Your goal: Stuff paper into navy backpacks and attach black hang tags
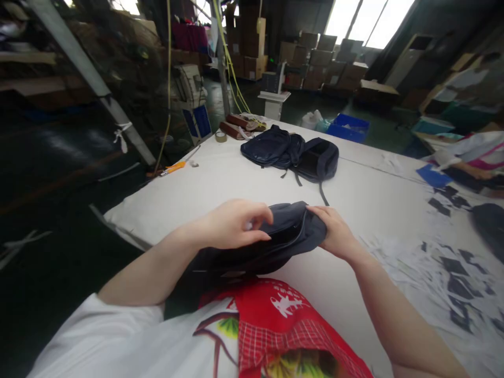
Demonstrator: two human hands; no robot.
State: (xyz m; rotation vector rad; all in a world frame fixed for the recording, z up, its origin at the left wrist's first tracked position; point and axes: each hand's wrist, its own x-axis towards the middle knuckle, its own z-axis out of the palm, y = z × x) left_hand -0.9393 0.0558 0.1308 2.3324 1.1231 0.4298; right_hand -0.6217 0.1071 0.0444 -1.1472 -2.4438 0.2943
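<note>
A dark navy backpack (283, 247) lies at the table's near edge against my red apron, with a zipped opening facing up. Over that opening is my left hand (240, 226), its fingers curled and the thumb apart from the index finger; no object shows clearly between them. My right hand (334, 231) grips the right end of the backpack, thumb on top and the other fingers mostly hidden behind the fabric. Farther up the table, more dark backpacks (271, 147) lie together with loose straps.
Orange-handled scissors (175, 167) and a tape roll (221, 136) lie along the left edge of the white table (212, 184). Brown rolls (240, 126) lie at the far corner. White strips and dark scraps (452, 265) spread at right, near another person's arm (472, 170). A blue bin (348, 128) stands beyond.
</note>
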